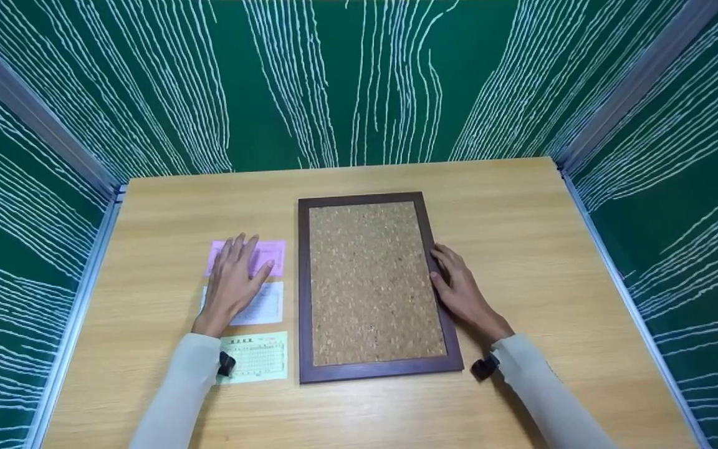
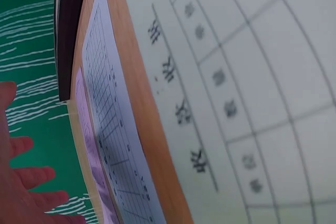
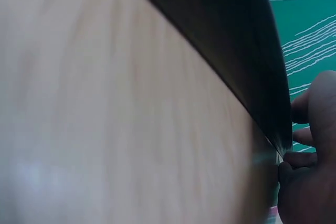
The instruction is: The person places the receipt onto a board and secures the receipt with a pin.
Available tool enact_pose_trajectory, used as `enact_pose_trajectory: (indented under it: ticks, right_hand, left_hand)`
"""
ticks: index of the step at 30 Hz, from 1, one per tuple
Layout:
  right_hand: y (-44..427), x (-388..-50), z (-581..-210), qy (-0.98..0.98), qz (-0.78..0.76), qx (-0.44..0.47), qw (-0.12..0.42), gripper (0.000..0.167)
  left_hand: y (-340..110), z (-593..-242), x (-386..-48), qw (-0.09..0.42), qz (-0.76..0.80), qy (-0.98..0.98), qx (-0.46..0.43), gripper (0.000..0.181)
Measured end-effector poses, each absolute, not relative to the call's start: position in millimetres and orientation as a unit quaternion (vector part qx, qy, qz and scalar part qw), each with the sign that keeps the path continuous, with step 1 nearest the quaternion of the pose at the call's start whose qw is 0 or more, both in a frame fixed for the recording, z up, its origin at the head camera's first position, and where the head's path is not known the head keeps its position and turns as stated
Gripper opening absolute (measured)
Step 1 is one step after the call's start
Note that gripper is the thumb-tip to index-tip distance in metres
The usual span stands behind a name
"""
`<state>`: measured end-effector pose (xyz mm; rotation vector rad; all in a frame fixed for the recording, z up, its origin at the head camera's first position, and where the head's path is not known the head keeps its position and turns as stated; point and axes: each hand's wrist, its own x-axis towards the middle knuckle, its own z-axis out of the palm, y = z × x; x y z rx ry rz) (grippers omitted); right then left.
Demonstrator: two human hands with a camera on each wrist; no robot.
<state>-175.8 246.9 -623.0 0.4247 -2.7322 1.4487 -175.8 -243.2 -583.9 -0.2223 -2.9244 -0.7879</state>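
Observation:
A cork board [image 1: 374,284] with a dark brown frame lies upright-oriented on the wooden table. To its left, a pink slip [image 1: 275,249], a pale blue slip [image 1: 268,305] and a light green printed form [image 1: 259,357] lie in a column. My left hand [image 1: 232,277], fingers extended, is over the pink and blue slips and covers part of both. In the left wrist view its fingers [image 2: 37,177] look apart from the paper. Against the board's right edge, my right hand [image 1: 462,287] touches the frame [image 3: 231,40] with thumb and fingertips.
The wooden table [image 1: 508,206] ends at green walls [image 1: 396,81] with white wavy lines at the back and both sides. Metal posts [image 1: 639,87] stand at the corners. A dark wrist device [image 1: 485,368] sits by the right sleeve.

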Motion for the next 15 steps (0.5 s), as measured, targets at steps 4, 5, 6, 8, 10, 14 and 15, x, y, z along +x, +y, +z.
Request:
enact_pose_trajectory:
  ticks: [4,5,6,8,10,14,15]
  right_hand:
    - [247,-176,-623,-0.876,0.465,0.130,0.009,0.051]
    - [247,-176,-622,-0.876,0.465,0.129,0.008,0.051]
    - [247,-176,-622,-0.876,0.466,0.128,0.006,0.052]
    - [246,-176,-621,-0.875,0.468,0.126,0.003,0.051]
    - [246,-175,-621,-0.874,0.469,0.126,0.002,0.051]
    - [247,-175,-621,-0.873,0.470,0.129,0.004,0.051]
    - [247,-175,-621,-0.873,0.471,0.129,0.004,0.051]
  left_hand:
    - [-248,-583,-179,0.054,-0.269,-0.959,-0.072,0.071]
    - [-249,-582,-179,0.055,-0.270,-0.959,-0.069,0.070]
    - [-250,-582,-179,0.059,-0.270,-0.959,-0.068,0.069]
    - [-252,-582,-179,0.068,-0.273,-0.958,-0.065,0.066]
    - [-254,-581,-179,0.077,-0.277,-0.956,-0.059,0.064]
    - [-257,-582,-180,0.080,-0.290,-0.953,-0.043,0.062]
    - [-258,-582,-180,0.078,-0.293,-0.952,-0.039,0.062]
